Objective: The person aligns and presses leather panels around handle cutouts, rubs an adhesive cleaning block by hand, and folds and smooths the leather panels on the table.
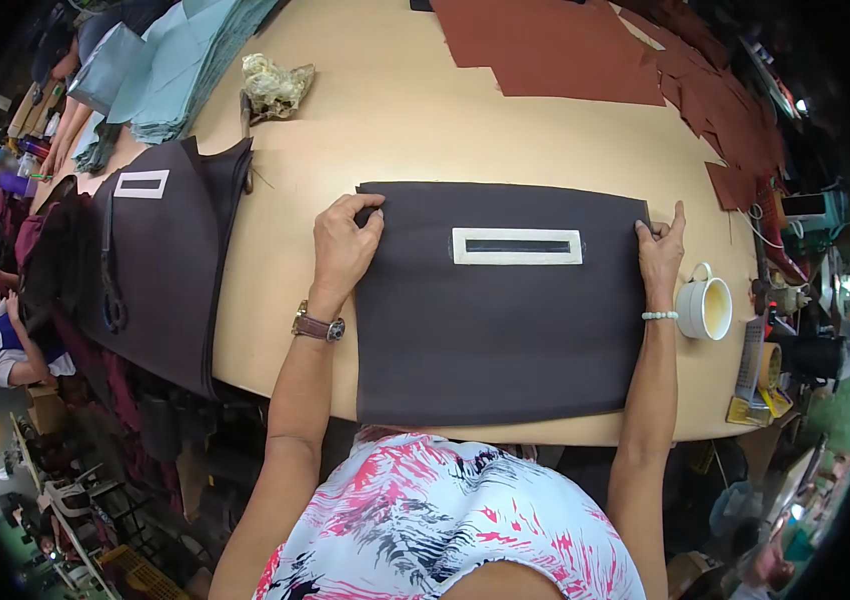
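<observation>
A dark fabric panel [495, 330] lies flat on the table in front of me, with a white rectangular frame piece [517, 260] around a dark slot in its upper part. My left hand [347, 240] is closed on the panel's upper left corner, thumb and fingers pinching the cloth. At the upper right edge, my right hand [661, 255] pinches the cloth between thumb and fingers, while one finger points away from it. A white cup [713, 305] holding a yellowish-brown liquid stands just right of my right wrist.
Left on the table [385, 120] lies a stack of dark fabric panels [170, 270], with dark-handled scissors [110, 300] on top. Beyond it are grey-green sheets [180, 75] and a crumpled clear plastic bag [275, 85]. Rust-brown cloth pieces [555, 50] cover the far right. Another person [30, 350] is at far left.
</observation>
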A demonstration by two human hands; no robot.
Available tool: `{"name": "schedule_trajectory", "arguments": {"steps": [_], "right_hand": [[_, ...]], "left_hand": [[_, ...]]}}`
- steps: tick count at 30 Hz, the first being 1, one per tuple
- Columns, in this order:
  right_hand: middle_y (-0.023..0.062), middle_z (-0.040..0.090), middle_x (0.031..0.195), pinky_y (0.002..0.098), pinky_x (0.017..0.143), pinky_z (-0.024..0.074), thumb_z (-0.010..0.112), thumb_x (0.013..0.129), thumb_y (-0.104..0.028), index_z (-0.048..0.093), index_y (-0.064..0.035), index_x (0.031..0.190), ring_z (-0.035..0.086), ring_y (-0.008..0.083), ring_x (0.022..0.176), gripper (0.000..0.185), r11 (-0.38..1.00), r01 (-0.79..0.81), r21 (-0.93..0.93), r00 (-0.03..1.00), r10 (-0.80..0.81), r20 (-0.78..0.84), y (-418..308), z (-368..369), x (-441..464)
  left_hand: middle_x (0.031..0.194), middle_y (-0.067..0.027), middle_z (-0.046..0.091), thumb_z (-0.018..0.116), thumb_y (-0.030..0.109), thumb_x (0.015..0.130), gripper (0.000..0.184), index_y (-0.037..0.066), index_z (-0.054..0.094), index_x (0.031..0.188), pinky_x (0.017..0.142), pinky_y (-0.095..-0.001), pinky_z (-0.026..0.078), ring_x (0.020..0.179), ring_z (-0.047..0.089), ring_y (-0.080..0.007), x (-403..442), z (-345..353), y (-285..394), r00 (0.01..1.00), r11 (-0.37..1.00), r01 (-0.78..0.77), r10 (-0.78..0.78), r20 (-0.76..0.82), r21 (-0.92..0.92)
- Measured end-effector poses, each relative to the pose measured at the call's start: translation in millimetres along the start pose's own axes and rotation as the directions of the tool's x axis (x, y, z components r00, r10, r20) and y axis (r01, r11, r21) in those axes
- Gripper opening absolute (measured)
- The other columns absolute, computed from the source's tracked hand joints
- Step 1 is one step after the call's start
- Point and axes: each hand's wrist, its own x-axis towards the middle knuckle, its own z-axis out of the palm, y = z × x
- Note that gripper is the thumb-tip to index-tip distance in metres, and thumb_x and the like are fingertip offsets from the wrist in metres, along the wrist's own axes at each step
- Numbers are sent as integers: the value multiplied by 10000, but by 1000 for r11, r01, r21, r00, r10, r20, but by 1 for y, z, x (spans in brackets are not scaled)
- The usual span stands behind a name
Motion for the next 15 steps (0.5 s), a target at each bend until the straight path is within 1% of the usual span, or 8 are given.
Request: {"name": "schedule_trajectory", "arguments": {"steps": [5, 9, 12, 15], "right_hand": [[83, 615, 719, 295, 678, 455, 640, 763, -112, 232, -2, 1397, 568, 178, 643, 762, 999, -14, 38, 1000, 14, 6, 3, 1, 1], [82, 616, 721, 298, 684, 456, 639, 763, -123, 235, -3, 1397, 576, 185, 653, 761, 1000, -25, 12, 1000, 25, -5, -2, 1, 0], [84, 625, 735, 314, 694, 460, 641, 763, -141, 236, -6, 1398, 590, 203, 671, 765, 1000, -21, -8, 1000, 21, -9, 4, 3, 2], [87, 636, 754, 339, 710, 465, 640, 765, -156, 238, -10, 1398, 608, 228, 700, 764, 999, -21, -36, 1000, 20, -17, 6, 5, 3]], "left_hand": [[783, -135, 636, 607, 70, 747, 174, -8, 671, 890, 645, -322, 461, 654, 585, -243, 1, 2, 0, 999, 999, 31, -31, -7, 11], [764, -130, 626, 610, 70, 751, 170, -6, 672, 890, 622, -330, 451, 624, 564, -238, 1, 5, -1, 999, 999, 29, -29, -31, 21], [728, -105, 621, 628, 74, 763, 176, -3, 675, 914, 612, -282, 452, 614, 555, -170, 1, 5, -3, 999, 999, 17, -16, -30, 50], [724, -115, 610, 619, 79, 769, 172, -5, 673, 909, 620, -303, 453, 620, 561, -198, 0, 6, -5, 998, 996, -31, 36, -49, 85]]}}
